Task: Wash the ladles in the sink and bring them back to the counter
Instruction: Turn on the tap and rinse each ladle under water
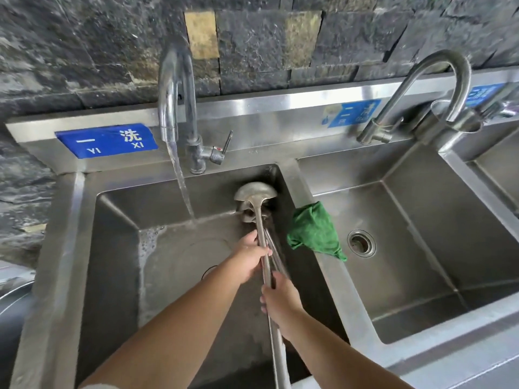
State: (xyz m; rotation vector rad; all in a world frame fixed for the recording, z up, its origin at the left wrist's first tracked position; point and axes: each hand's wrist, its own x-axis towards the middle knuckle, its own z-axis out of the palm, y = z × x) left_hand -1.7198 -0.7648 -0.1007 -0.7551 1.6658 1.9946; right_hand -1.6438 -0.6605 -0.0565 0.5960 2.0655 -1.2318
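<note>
Several long steel ladles (255, 192) are bunched together over the left sink basin (118, 220), their bowls stacked near the basin's far right corner. My left hand (250, 256) grips the handles about midway. Lower down, my right hand (278, 299) is closed around the same handles. The handle ends run toward the bottom edge of the view. Water pours from the left faucet (174, 88) and lands on the basin's back wall, left of the ladle bowls. Foamy water lies on the basin floor.
A green cloth (314, 228) hangs over the divider between the left and middle basins. The middle basin (421, 248) has an open drain (361, 243) and its own faucet (438, 88). A third basin starts at far right. A dark stone wall stands behind.
</note>
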